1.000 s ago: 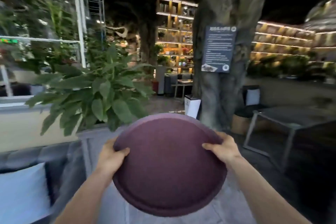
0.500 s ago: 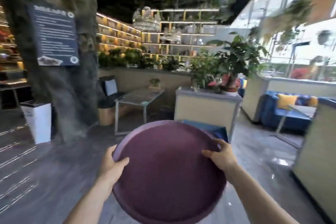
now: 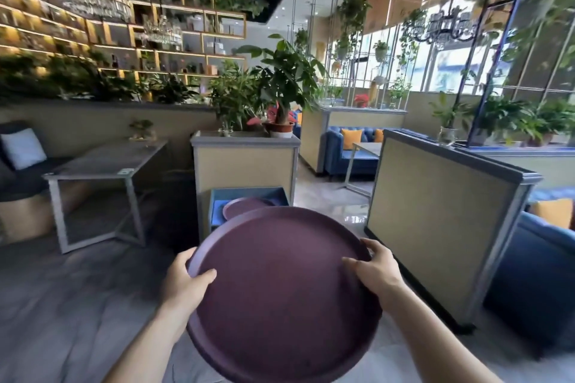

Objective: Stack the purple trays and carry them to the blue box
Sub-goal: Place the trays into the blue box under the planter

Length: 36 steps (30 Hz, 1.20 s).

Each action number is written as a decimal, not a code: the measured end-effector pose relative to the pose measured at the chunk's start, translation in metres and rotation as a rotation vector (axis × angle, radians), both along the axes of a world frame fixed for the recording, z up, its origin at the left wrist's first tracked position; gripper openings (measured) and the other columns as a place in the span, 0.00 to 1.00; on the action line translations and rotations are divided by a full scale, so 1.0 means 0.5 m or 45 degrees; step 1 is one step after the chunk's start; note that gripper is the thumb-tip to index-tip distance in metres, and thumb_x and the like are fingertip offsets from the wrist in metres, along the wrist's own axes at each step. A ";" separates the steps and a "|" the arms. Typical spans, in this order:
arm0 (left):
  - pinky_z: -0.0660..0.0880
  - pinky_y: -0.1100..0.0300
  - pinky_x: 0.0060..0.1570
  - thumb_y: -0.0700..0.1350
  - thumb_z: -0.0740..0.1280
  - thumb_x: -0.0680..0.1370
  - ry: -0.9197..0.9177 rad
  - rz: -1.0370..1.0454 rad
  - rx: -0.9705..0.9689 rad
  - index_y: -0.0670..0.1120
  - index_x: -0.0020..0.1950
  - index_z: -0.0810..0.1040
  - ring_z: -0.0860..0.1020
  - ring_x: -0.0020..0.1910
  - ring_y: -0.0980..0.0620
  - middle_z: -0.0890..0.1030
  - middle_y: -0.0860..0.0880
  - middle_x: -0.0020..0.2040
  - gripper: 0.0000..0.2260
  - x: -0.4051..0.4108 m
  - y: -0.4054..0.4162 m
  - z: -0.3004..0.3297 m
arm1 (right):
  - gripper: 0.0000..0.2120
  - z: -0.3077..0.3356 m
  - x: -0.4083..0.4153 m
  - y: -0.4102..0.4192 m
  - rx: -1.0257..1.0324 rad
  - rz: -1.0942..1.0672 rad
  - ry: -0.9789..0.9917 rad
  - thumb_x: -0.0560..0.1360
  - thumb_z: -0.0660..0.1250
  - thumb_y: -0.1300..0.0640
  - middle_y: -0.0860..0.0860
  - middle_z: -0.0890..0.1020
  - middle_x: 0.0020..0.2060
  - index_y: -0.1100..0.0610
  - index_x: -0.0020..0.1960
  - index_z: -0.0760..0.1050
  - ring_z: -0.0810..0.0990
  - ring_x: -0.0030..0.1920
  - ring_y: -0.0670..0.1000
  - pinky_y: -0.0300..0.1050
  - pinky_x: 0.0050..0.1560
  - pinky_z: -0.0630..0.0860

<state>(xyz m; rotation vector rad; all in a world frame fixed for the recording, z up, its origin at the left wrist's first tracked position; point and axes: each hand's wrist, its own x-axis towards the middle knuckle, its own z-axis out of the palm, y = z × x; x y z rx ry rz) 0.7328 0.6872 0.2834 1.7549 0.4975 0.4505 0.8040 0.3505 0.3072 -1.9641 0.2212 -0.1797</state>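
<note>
We find both hands clamped on the rim of the round purple tray (image 3: 284,292): the left hand (image 3: 183,281) with its thumb over the near-left edge, the right hand (image 3: 378,270) with fingers curled over the far-right edge. We cannot tell whether more trays lie stacked beneath it. The tray is carried roughly level at chest height, both hands about equally near the goal. The blue box (image 3: 247,196) lies straight ahead beyond the tray's far edge, low against a beige planter (image 3: 245,165), with another purple tray (image 3: 244,207) already inside. The floor (image 3: 77,289) between appears unobstructed; a partition (image 3: 441,227) stands close on the right, a table (image 3: 102,165) to the left.
</note>
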 end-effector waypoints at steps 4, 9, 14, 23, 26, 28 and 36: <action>0.78 0.45 0.55 0.39 0.74 0.72 0.004 -0.009 0.019 0.50 0.67 0.74 0.80 0.53 0.45 0.79 0.48 0.57 0.24 0.004 0.001 -0.001 | 0.35 -0.016 -0.001 -0.001 0.032 -0.006 0.002 0.64 0.80 0.53 0.52 0.83 0.59 0.51 0.70 0.75 0.83 0.54 0.53 0.46 0.56 0.80; 0.78 0.48 0.52 0.39 0.74 0.72 0.004 0.011 0.018 0.50 0.66 0.73 0.80 0.51 0.47 0.79 0.49 0.57 0.24 0.016 0.005 -0.005 | 0.36 -0.032 0.032 0.011 0.034 0.059 -0.004 0.65 0.81 0.53 0.52 0.81 0.63 0.51 0.71 0.74 0.77 0.52 0.49 0.41 0.55 0.73; 0.77 0.49 0.54 0.40 0.77 0.70 -0.009 0.024 0.004 0.48 0.68 0.71 0.79 0.55 0.47 0.77 0.49 0.60 0.29 0.051 -0.007 0.000 | 0.35 -0.035 0.105 0.017 0.030 0.114 0.032 0.63 0.81 0.51 0.51 0.83 0.59 0.49 0.69 0.75 0.81 0.55 0.53 0.51 0.62 0.77; 0.76 0.52 0.52 0.43 0.80 0.67 -0.002 0.103 0.036 0.50 0.71 0.68 0.77 0.56 0.48 0.75 0.50 0.62 0.36 0.171 -0.027 0.001 | 0.36 -0.041 0.259 0.012 0.057 0.203 0.054 0.63 0.82 0.55 0.53 0.83 0.59 0.52 0.69 0.75 0.82 0.55 0.55 0.52 0.61 0.79; 0.77 0.47 0.56 0.44 0.81 0.66 0.031 0.122 0.034 0.51 0.71 0.69 0.78 0.58 0.45 0.76 0.48 0.63 0.36 0.227 -0.017 -0.014 | 0.36 -0.052 0.316 0.023 0.053 0.209 0.072 0.62 0.82 0.55 0.52 0.83 0.57 0.51 0.68 0.76 0.83 0.54 0.54 0.52 0.60 0.80; 0.77 0.47 0.55 0.44 0.81 0.66 0.046 0.131 0.036 0.51 0.71 0.69 0.78 0.57 0.45 0.76 0.48 0.62 0.36 0.271 -0.006 -0.028 | 0.36 -0.064 0.360 0.034 0.051 0.211 0.088 0.62 0.82 0.55 0.52 0.83 0.57 0.50 0.68 0.76 0.83 0.54 0.55 0.52 0.60 0.80; 0.79 0.48 0.52 0.45 0.81 0.65 0.067 0.126 -0.016 0.52 0.70 0.69 0.79 0.54 0.48 0.76 0.51 0.59 0.37 0.537 0.102 -0.104 | 0.36 -0.110 0.614 0.139 0.010 0.201 0.120 0.62 0.82 0.54 0.52 0.83 0.57 0.51 0.68 0.75 0.82 0.55 0.54 0.50 0.60 0.79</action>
